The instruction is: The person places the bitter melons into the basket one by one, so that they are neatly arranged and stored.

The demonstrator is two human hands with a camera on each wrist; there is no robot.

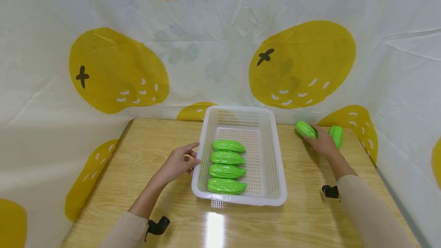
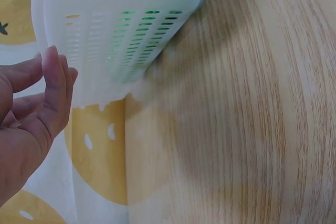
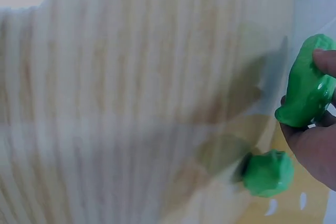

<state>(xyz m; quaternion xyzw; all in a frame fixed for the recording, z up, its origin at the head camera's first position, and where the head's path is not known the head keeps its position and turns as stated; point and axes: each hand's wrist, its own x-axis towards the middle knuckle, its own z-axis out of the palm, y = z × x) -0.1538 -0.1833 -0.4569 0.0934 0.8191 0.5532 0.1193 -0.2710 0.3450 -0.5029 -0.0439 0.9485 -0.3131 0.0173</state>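
My right hand (image 1: 322,141) grips a glossy green ridged gourd (image 1: 305,129), thumb on one side. In the right wrist view this gourd (image 3: 307,85) is held above the table, its pointed tip free. Just right of the hand, another green gourd (image 1: 336,136) rests at the table's back edge. My left hand (image 1: 179,163) is at the left side of a white plastic basket (image 1: 280,175), its fingertips at the rim with fingers loosely bent. Inside the basket, several gourds (image 1: 227,171) lie in a column along the left, tips pointing right.
The basket stands on a wood-grain table (image 1: 155,133). A white cloth with yellow fruit print (image 1: 213,68) hangs behind and on both sides. Small black wrist devices (image 1: 158,225) are strapped at the beige sleeves (image 1: 372,209).
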